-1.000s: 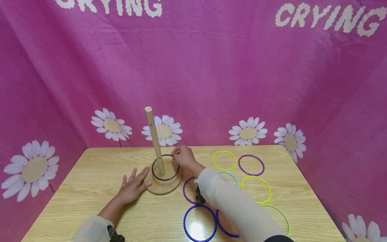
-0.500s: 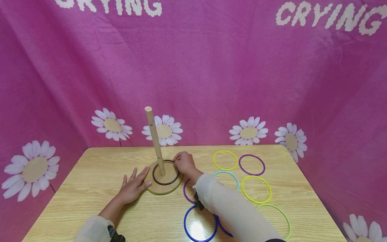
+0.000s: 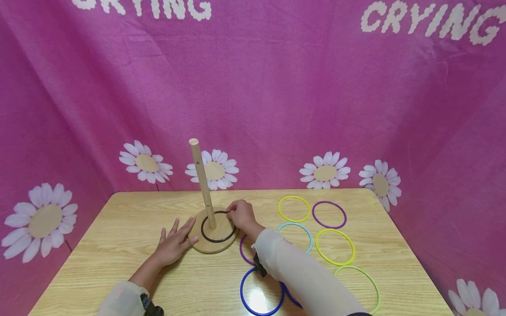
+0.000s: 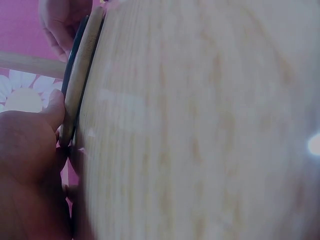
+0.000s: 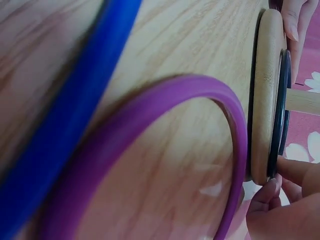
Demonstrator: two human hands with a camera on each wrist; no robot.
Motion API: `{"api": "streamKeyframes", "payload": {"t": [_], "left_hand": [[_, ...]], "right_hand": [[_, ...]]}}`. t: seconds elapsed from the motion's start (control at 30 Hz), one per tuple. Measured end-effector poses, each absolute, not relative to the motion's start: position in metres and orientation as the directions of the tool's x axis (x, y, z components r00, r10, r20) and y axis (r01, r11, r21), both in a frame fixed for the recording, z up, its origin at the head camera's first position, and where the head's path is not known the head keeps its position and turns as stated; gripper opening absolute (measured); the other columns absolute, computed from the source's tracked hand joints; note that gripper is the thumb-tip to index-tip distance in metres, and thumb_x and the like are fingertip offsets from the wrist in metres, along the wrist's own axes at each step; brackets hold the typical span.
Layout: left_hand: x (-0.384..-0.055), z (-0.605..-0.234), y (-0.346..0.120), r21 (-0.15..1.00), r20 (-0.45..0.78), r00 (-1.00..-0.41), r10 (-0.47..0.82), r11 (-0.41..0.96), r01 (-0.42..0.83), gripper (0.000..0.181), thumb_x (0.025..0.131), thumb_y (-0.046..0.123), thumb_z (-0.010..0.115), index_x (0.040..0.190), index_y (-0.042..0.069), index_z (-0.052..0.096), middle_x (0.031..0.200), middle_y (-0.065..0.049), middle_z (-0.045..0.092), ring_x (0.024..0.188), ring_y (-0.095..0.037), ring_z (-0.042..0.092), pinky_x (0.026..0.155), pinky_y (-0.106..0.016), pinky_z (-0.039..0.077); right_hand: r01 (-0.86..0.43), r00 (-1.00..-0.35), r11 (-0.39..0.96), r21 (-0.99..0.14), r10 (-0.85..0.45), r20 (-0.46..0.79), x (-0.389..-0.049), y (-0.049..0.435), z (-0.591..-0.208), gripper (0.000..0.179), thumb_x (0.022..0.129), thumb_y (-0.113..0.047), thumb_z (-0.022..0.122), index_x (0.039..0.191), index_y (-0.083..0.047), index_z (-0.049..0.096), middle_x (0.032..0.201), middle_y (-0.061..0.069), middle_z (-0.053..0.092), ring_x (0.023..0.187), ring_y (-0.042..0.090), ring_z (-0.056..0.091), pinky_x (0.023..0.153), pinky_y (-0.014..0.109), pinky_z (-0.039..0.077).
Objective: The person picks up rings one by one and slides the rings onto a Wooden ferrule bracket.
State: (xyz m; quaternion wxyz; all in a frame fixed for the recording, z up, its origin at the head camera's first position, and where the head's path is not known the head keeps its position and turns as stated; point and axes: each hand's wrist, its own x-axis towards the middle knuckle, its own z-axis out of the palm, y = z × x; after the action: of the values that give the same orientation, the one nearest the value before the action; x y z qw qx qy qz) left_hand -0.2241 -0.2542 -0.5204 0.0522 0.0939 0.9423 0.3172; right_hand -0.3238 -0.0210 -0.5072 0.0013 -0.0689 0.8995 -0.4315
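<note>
Right wrist shows the right hand point(image 5: 289, 205) pinching the black ring point(image 5: 282, 100); only head shows left hand point(image 3: 174, 245) whole, fingers spread.

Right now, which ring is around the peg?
The black ring, pinched by the right hand; it encircles the peg over the round base, while the coloured rings lie on the table.
</note>
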Motion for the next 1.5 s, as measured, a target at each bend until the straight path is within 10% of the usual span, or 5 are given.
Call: {"api": "streamKeyframes", "payload": {"t": [0.3, 1.5], "left_hand": [[-0.224, -0.519, -0.254, 0.602, -0.046, -0.977, 0.21, 0.786, 0.141, 0.07, 0.109, 0.041, 0.051, 0.165, 0.012, 0.022, 0.17, -0.014, 0.022, 0.156, -0.048, -0.004, 0.114, -0.075, -0.017], [-0.225, -0.525, -0.256, 0.596, -0.019, -0.978, 0.21, 0.787, 0.158, 0.069, 0.109, 0.04, 0.051, 0.165, 0.011, 0.023, 0.17, -0.014, 0.022, 0.156, -0.049, -0.002, 0.114, -0.074, -0.017]], "right_hand": [[-0.145, -0.984, 0.578, -0.803, -0.17, 0.056, -0.326, -0.015, -0.506, 0.01, 0.082, 0.002, 0.081, 0.085, -0.007, 0.079, 0.073, -0.002, 0.067, 0.073, 0.008, 0.055, 0.069, 0.022, 0.048], [-0.251, -0.918, 0.512, -0.821, -0.396, 0.034, -0.317, 0.061, -0.505, 0.015, 0.088, -0.005, 0.08, 0.102, -0.002, 0.077, 0.087, 0.003, 0.075, 0.081, 0.01, 0.068, 0.077, 0.025, 0.055]]}}
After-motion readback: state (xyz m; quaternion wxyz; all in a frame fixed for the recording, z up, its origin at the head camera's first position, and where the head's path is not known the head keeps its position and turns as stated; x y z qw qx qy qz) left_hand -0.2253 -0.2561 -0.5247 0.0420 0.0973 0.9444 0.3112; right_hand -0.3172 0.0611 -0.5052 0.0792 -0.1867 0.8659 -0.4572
